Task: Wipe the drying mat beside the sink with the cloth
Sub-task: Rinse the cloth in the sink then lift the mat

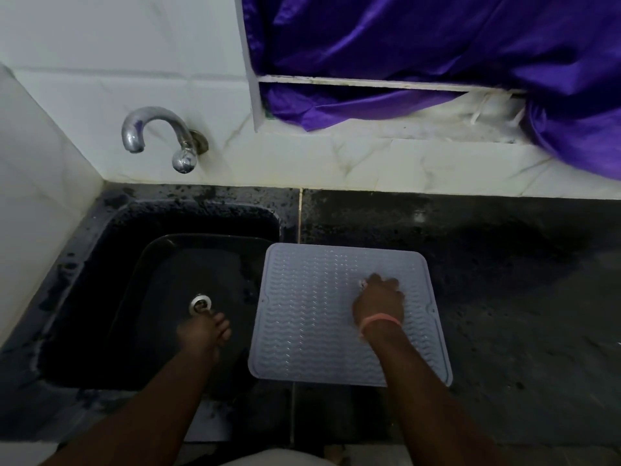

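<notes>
the drying mat point(319, 314), pale grey and ribbed, is laid flat on the dark counter point(504, 280), just beside the black sink point(151, 297) at the sink's 3 o'clock. the right hand point(378, 302) is set on the mat's right half, fingers curled over a small pale scrap, possibly the cloth point(363, 283), seen at the hand's 11 o'clock; too little is shown to confirm. the left hand point(205, 331) is held over the sink basin, near the drain point(200, 303), fingers loosely bent, nothing gripped. a chrome tap point(158, 136) is mounted at the sink's 12 o'clock.
</notes>
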### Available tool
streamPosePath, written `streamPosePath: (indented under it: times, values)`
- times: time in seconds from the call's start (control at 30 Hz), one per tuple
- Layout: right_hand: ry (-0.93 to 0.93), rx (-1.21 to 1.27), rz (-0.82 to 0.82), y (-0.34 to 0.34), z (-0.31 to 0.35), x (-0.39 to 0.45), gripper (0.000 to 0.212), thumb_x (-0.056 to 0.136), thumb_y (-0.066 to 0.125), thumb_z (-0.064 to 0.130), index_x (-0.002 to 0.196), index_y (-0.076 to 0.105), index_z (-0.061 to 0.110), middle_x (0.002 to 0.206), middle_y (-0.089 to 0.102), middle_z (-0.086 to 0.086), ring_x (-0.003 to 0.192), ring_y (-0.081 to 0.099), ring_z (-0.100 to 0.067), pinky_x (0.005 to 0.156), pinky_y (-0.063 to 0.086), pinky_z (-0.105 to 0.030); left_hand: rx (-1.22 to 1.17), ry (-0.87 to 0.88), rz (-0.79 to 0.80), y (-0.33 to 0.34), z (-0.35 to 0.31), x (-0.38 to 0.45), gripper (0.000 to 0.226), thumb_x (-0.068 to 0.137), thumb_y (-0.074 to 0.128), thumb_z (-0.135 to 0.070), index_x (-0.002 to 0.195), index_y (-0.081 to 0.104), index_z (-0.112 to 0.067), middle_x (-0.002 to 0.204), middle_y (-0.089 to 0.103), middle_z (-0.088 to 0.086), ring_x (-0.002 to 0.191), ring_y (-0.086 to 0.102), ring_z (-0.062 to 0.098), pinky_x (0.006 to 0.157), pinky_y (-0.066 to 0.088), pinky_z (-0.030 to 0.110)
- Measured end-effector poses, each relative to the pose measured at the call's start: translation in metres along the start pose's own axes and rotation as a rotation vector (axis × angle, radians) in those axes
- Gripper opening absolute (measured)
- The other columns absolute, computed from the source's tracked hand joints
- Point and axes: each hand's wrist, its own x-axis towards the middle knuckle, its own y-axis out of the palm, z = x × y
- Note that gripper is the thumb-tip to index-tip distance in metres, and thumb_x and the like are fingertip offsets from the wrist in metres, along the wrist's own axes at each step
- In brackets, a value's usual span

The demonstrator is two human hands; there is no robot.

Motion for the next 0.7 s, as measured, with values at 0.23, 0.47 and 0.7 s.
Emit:
streamPosePath:
  times: [0.23,0.47,0.7]
  values:
    - [-0.386,0.352,0.354,0.041,0.100,-0.080,0.017,0.093,0.058,0.012,0.106,0.070,0.013,0.108,0.068,-0.010,0.099,0.065,-0.024,0.092,0.054,-0.038,0.194,-0.048,0.216,0.036,-0.037,-0.009,0.021,0.105,0.046,-0.025,0.112,0.060,-0.012,0.108,0.063,0.008,0.094,0.060,0.024,0.076,0.046,0.035]
    - [-0.029,1.541,0.612,0.003,0.146,-0.107,0.063,0.081,0.078,0.008,0.132,0.047,0.028,0.127,0.066,-0.009,0.108,0.070,-0.030,0.079,0.061,-0.048,0.163,-0.058,0.560,-0.005,-0.089,-0.045,0.055,0.092,0.056,-0.061,0.114,0.072,-0.014,0.113,0.074,0.014,0.106,0.069,0.030,0.087,0.057,0.040]
    - [-0.140,1.307,0.258,-0.034,0.164,-0.117,0.031,0.084,0.079,0.005,0.107,0.060,-0.001,0.105,0.074,-0.018,0.099,0.072,-0.032,0.083,0.062,-0.043,0.309,0.430,0.759,-0.032,-0.113,-0.080,0.054,0.071,0.089,-0.025,0.120,0.067,-0.025,0.117,0.073,0.001,0.112,0.069,0.024,0.084,0.058,0.033]
